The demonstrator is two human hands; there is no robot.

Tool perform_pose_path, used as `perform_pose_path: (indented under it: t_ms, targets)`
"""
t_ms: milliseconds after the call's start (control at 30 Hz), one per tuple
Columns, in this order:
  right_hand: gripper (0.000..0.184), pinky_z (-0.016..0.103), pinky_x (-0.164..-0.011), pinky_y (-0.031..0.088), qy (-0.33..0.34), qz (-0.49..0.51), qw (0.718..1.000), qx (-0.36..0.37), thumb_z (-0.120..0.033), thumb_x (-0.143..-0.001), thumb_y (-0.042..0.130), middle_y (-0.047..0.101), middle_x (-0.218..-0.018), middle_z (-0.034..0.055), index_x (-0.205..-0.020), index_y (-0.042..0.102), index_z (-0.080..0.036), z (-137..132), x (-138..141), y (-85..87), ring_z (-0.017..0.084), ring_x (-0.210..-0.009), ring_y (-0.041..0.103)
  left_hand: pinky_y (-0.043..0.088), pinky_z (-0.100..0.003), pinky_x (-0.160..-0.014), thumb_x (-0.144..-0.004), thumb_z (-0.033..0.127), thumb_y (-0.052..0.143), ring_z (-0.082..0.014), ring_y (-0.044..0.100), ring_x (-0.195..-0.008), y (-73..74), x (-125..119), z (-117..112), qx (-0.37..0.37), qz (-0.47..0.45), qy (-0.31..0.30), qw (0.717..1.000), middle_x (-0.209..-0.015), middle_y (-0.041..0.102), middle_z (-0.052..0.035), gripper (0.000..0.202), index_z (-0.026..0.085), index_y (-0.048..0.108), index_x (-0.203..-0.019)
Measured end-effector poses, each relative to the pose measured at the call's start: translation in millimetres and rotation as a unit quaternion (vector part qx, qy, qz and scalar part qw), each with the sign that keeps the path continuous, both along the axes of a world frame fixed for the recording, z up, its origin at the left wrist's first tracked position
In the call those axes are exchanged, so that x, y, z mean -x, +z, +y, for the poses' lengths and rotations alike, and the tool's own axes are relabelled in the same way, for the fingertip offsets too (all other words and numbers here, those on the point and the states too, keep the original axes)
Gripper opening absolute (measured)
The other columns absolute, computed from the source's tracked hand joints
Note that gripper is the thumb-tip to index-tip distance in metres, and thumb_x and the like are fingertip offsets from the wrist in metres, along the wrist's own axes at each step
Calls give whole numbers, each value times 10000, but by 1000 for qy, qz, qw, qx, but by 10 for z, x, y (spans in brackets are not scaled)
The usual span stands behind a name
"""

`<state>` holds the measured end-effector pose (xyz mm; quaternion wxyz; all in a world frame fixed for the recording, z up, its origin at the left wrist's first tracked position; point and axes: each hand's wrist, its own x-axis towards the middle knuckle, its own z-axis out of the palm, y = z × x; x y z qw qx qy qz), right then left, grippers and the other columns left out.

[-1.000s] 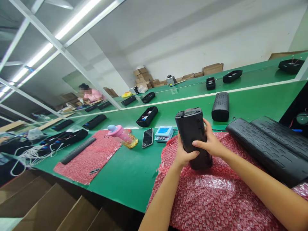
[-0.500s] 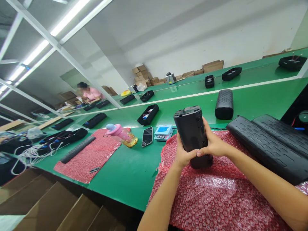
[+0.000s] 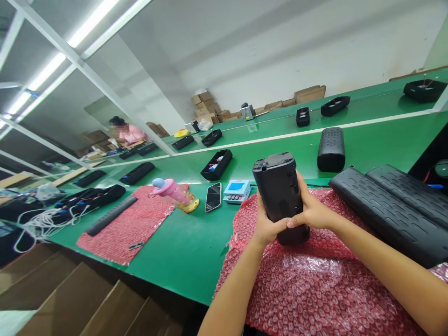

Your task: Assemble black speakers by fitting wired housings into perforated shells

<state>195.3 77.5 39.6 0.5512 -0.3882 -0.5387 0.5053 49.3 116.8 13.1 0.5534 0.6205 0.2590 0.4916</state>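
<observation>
A black speaker housing [image 3: 280, 196] stands nearly upright between my two hands, its open-slotted end facing up and a row of small holes down its right side. My left hand [image 3: 268, 221] wraps its left side and my right hand [image 3: 311, 210] its right, the thumbs meeting across the front. Under it lies red bubble wrap [image 3: 315, 289]; whether the housing's lower end rests on it I cannot tell. To the right are two long black textured shells [image 3: 388, 210]. A small blue device with a screen [image 3: 237, 191] sits just left of the wrap.
Left of the device are a phone [image 3: 213, 197] and a pink-lidded cup [image 3: 175, 193]. A dark textured strip [image 3: 112, 215] lies on another bubble wrap sheet [image 3: 150, 217]. Beyond are a textured black speaker [image 3: 331, 149] and an open black shell with wires [image 3: 216, 164]. A person [image 3: 128, 133] sits far left.
The textured black speaker beyond my hands has shifted slightly right, and the open shell a little too. My view has moved a little. Both hands keep the same hold on the housing.
</observation>
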Motion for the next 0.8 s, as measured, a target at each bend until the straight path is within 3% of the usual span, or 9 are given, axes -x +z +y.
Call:
perform_pose_path:
  t_ms: [167,467,800]
  targets:
    - [1353,431,-1080,309,8,45,999,24,-125,-439,739,-15,-1528,76,-1423,-173,-297,-3,30,30,263,-1370,226,480,-456,-927,-492,379,843,-291,600,-1062,17,-4,-8,4,-3,-7,1000,-1228,575,-112,1081,260,219,-1368]
    - [1345,442,-1014,399,5,69,997,36,-111,-423,715,-22,-1529,66,-1416,-164,-336,-7,59,50,286,-1363,240,483,-440,-935,-504,364,845,-289,598,-1081,28,-11,-30,3,4,-4,1000,-1264,558,-123,1093,259,182,-1366]
    - [1335,461,-1010,404,9,59,998,21,-123,-429,710,-85,-1531,53,-1416,-157,-359,5,49,29,300,-1378,201,459,-474,-963,-469,393,858,-322,566,-1125,-31,2,-5,13,12,9,1000,-1294,528,-138,1193,257,135,-1408]
